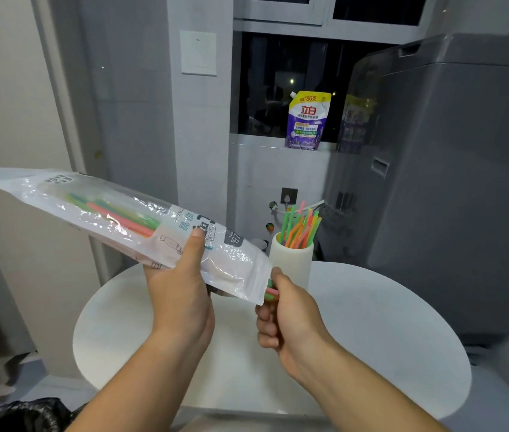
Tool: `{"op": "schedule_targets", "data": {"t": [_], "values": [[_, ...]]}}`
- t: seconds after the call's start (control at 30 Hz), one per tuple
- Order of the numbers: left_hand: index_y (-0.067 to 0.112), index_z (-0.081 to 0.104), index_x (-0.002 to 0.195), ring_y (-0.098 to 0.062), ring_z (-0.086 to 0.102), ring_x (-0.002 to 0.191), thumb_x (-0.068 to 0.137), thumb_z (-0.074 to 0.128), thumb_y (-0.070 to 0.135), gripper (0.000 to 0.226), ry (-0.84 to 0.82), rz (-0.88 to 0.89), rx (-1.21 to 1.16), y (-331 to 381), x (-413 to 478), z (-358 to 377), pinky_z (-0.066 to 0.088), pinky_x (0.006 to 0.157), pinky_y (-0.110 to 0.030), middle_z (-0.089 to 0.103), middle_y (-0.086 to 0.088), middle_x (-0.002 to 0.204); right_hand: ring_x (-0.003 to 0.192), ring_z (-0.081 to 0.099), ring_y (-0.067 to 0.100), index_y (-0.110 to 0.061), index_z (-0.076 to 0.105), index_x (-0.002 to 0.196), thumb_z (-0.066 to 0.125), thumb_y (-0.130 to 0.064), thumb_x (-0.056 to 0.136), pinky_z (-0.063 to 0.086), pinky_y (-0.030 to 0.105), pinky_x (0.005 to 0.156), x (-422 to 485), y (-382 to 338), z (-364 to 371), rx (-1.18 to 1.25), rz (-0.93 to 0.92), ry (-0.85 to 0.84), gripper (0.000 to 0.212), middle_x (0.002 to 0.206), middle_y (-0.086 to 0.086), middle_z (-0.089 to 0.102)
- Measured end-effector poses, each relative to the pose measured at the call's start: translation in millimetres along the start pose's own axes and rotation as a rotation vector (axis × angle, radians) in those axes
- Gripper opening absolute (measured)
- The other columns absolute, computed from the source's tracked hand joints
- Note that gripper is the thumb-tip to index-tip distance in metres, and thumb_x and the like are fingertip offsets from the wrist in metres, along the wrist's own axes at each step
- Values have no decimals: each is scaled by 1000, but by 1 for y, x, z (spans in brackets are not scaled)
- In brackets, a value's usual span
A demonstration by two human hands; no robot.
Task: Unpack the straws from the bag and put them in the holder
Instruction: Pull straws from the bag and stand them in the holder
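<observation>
A long clear-and-white plastic bag (97, 210) slants from upper left down to the middle, above the table. My left hand (181, 285) grips it from below, thumb on top. Green, pink and orange straws (122, 215) show through its clear part. At the bag's open lower end my right hand (287, 313) pinches the tips of a few straws (271, 293) sticking out. A white cylindrical holder (290, 263) stands on the table just behind my right hand, with several coloured straws (301, 227) fanned out of its top.
The round white table (387, 332) fills the lower middle. A grey washing machine (452, 182) stands at the right. A purple detergent pouch (307, 121) sits on the window ledge. A black plastic bag (19, 414) lies at the lower left corner.
</observation>
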State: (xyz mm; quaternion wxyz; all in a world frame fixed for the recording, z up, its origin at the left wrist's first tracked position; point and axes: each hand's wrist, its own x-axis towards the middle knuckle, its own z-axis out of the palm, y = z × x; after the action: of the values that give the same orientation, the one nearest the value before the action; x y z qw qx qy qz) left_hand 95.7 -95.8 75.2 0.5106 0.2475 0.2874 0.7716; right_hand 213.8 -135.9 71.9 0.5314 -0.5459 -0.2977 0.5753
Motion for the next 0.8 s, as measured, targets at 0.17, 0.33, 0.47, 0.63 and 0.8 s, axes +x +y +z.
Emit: {"op": "schedule_targets", "data": {"t": [0.17,0.33,0.47,0.63,0.8], "values": [[13,61,139,-25,74,111,97,70,14,43,59,-105,-43,-1,5,-4,62,76,-37,75,-7,127,38,24,10,-12,48,78,47,-24,105,19,19,40,9,-2,-6,10,-151,61,30,48,-3,37],[15,64,135,-24,75,108,99,66,18,36,64,-345,-113,-6,3,-8,65,78,-42,76,-7,124,40,32,11,-12,51,78,44,-33,105,25,24,44,14,-6,-14,-165,-357,132,35,52,-1,41],[13,64,134,-23,75,108,101,64,14,33,73,-357,-121,-12,3,-7,65,79,-43,77,-7,124,42,37,9,-15,48,72,53,-39,101,27,24,46,13,-7,-15,-224,-398,88,38,51,-7,45],[15,63,137,-22,75,110,100,65,14,37,72,-337,-129,-13,9,-12,55,102,-54,77,-5,123,53,39,14,-4,51,77,52,-33,102,29,28,55,25,-8,-26,-380,-516,113,39,55,-6,43],[16,62,138,-27,72,116,100,66,15,38,64,-337,-125,-17,14,-17,49,107,-63,76,-6,126,55,46,11,-14,57,74,52,-34,102,37,28,58,26,-15,-36,-463,-648,136,35,57,-8,51]]}}
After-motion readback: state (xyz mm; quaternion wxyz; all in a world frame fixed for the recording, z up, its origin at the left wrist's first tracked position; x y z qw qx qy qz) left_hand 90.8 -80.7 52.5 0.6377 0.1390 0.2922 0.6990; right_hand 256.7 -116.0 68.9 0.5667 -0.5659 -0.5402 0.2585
